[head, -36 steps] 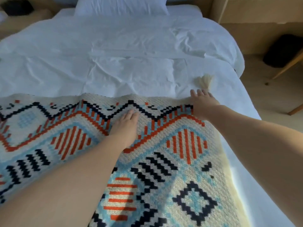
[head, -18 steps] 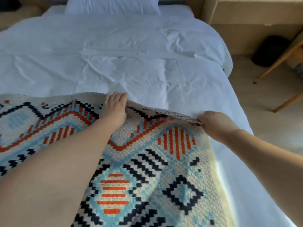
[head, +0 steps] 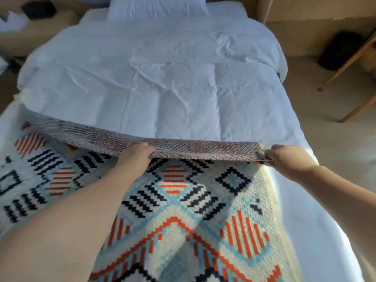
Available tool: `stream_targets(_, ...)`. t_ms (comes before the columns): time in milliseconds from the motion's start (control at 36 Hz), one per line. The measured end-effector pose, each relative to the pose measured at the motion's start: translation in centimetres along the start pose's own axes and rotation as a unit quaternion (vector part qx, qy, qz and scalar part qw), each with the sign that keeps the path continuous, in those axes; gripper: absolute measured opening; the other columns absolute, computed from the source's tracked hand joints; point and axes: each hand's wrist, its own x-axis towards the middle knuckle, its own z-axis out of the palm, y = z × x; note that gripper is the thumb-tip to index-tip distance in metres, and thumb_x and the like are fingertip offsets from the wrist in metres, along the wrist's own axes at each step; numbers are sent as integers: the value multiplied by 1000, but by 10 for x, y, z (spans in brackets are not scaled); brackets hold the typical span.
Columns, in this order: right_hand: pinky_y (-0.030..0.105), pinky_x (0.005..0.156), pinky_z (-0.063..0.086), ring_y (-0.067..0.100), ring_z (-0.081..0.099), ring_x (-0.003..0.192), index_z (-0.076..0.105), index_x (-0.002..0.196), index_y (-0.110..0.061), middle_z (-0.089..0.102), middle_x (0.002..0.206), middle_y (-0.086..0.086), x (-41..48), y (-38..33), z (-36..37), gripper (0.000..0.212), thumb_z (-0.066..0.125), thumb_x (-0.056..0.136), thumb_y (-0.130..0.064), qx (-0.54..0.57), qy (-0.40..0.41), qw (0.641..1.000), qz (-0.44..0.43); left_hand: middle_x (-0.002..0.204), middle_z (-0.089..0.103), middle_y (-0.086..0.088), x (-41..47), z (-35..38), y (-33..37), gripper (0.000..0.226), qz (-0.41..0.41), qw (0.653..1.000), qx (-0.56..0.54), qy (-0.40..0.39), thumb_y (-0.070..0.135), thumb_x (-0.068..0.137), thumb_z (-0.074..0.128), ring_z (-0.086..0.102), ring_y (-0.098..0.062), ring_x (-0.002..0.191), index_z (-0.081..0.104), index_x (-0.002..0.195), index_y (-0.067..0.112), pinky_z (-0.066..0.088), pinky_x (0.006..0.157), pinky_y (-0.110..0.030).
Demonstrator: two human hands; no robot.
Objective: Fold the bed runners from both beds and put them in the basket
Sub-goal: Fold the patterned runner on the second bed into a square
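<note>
Woven in orange, blue and black, the bed runner (head: 183, 220) lies across the near end of the bed (head: 162, 94). Its far edge is lifted and turned back; the left hand (head: 136, 157) grips that edge near the middle and the right hand (head: 289, 161) grips its corner. Farther off sits a white pillow (head: 156, 7).
</note>
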Motion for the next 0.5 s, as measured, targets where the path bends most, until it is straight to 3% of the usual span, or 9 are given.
stream_targets(111,26,58,33,25,63,83,65,96,-20,62,93,1,-50,-14,-5,23,45,95,-30,-34,-9,999,26,95,55,2,-56,-5,1,37,19,1000,16,-6,7,90,52,51,-18,80,60,122,22,41,64,-31)
stream_targets(250,26,61,33,25,63,86,65,97,-20,63,95,0,-112,-34,1,19,46,93,-21,-54,-18,996,69,107,61,2,-120,1,4,38,31,999,-14,-11,7,90,54,57,-20,91,59,124,23,49,76,-36)
stream_targets(417,26,68,42,26,62,92,66,96,-17,61,96,3,-168,-48,13,18,50,88,-13,-50,-50,991,117,105,61,-3,-165,17,16,33,48,999,-5,-26,10,90,53,57,-26,95,62,120,22,47,74,-36)
stream_targets(500,27,68,39,27,59,92,67,94,-16,62,94,4,-187,-49,25,21,48,88,-12,-76,-38,992,97,116,60,-2,-183,25,22,35,36,999,-9,-35,12,90,56,57,-26,105,61,123,22,45,78,-35)
